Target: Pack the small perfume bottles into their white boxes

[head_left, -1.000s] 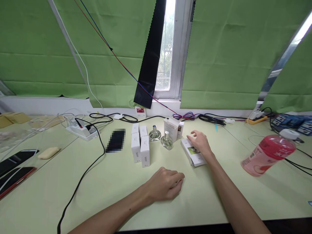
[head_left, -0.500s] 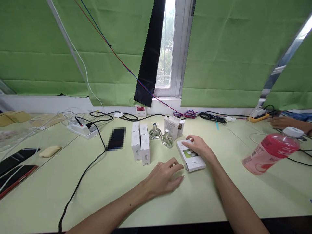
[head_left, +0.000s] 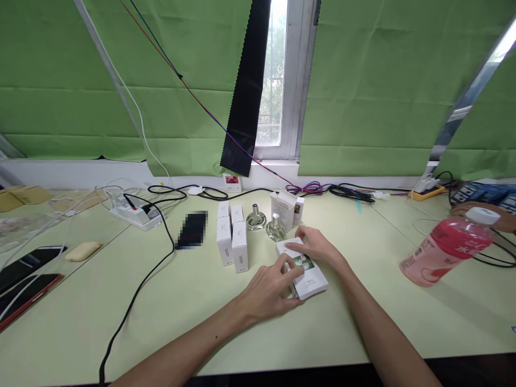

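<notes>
A flat white perfume box [head_left: 313, 280] with a green-and-white flower picture lies on the table between my hands. My right hand [head_left: 316, 244] grips its far end, thumb on the top face. At its left side my left hand [head_left: 274, 287] is closed on the box, index finger over the top and thumb at the near left corner. Just beyond stand two clear glass perfume bottles, a nearer bottle [head_left: 276, 230] and a farther bottle [head_left: 256, 219], both with silver caps. Behind them is a white carton [head_left: 282, 209] with its flap up. Several small white boxes [head_left: 240, 247] stand upright to the left.
A pink drink bottle [head_left: 441, 252] leans in view at right, near another person's hand [head_left: 467, 208]. Phones [head_left: 30, 298], a cream case [head_left: 83, 250] and a power strip [head_left: 135, 214] lie left. A black cable [head_left: 139, 287] crosses the table [head_left: 169, 328]. More cables run along the wall.
The flat white box has come left and nearer with my right hand. My left hand, formerly just beside it, now has its fingers on it. The other person's hand has shifted.
</notes>
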